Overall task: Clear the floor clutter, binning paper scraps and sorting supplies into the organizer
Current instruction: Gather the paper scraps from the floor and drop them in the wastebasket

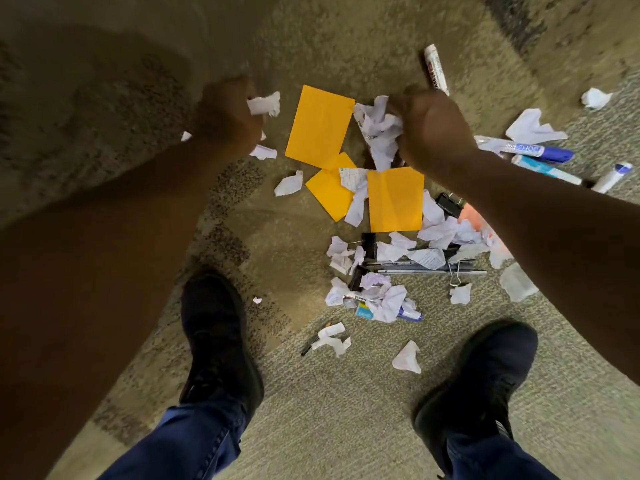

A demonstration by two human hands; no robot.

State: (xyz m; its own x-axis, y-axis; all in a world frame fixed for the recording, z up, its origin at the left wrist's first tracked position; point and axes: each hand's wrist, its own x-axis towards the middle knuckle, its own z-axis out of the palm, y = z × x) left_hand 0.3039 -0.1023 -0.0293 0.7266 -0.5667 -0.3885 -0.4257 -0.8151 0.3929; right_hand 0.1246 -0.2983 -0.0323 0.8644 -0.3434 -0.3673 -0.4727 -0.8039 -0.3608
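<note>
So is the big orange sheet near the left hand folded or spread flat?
Spread flat: the big orange sheet lies open on the carpet, showing only faint creases.

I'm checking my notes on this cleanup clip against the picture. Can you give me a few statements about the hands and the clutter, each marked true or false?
1. Both hands hold crumpled white paper. True: the left hand grips a small scrap and the right hand grips a bigger wad.
2. Three yellow sheets lie on the carpet. True.
3. The yellow sheets are crumpled into balls. False: they lie flat.
4. The white marker lies between the two shoes. False: it lies far from them, beyond the right hand.
5. A blue-capped marker lies to the right of the right arm. True.
</note>
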